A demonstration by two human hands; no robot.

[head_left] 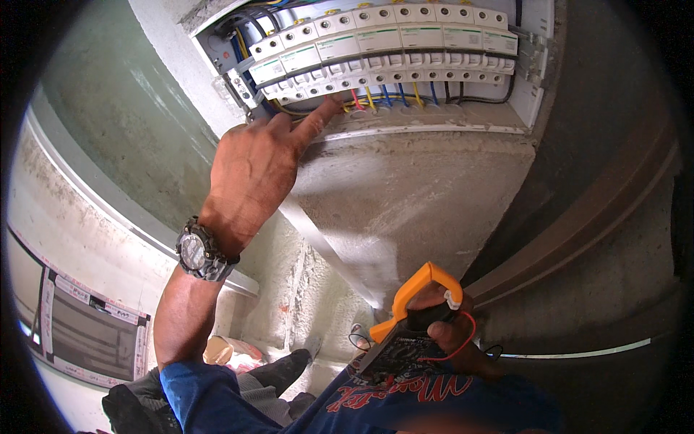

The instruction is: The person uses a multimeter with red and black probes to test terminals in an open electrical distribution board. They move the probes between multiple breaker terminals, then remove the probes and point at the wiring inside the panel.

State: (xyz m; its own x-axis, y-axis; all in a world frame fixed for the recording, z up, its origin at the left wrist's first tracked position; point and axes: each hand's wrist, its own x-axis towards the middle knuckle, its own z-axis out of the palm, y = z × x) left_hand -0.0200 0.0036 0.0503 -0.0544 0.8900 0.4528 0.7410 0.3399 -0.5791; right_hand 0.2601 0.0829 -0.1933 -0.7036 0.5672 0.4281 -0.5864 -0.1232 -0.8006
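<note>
My left hand (256,163) reaches up to the lower left of an electrical distribution box (426,129). Its index finger stretches out among the coloured wires (387,95) below a row of white circuit breakers (379,52); the fingertip is close to the yellow and red ones. The other fingers bend at the box's left corner, their tips partly hidden. A clamp meter (394,347) with an orange jaw (416,288) is in my right hand (452,333), low in front of my body. Its jaw looks closed, and a red test lead (473,333) loops beside it.
Below the box a rough concrete ledge (405,195) juts out. To the left runs a greenish wall (116,94), with a taped dark frame (94,325) lower down. A brown curved band (593,231) crosses the right side. My shoe (311,347) shows on the floor.
</note>
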